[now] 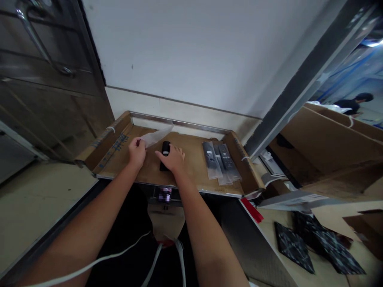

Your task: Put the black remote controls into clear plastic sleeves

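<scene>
My left hand (137, 152) is closed, pinching the edge of a translucent plastic sleeve (155, 136) that stretches up and to the right. A black remote control (166, 146) lies on the cardboard lining of the tray, partly covered by my right hand. Over it, my right hand (174, 158) has thumb and fingers spread, the thumb reaching across to the remote's left side. To the right of that hand lie several dark remotes in clear sleeves (220, 159), side by side and partly overlapping.
A shallow cardboard-lined tray (191, 175) with raised sides stands against a white wall (185, 52). A metal door with a handle (44, 48) is at the left. On the right are a large cardboard box (335, 147), dark patterned pieces (326, 243) and a distant person (353, 104).
</scene>
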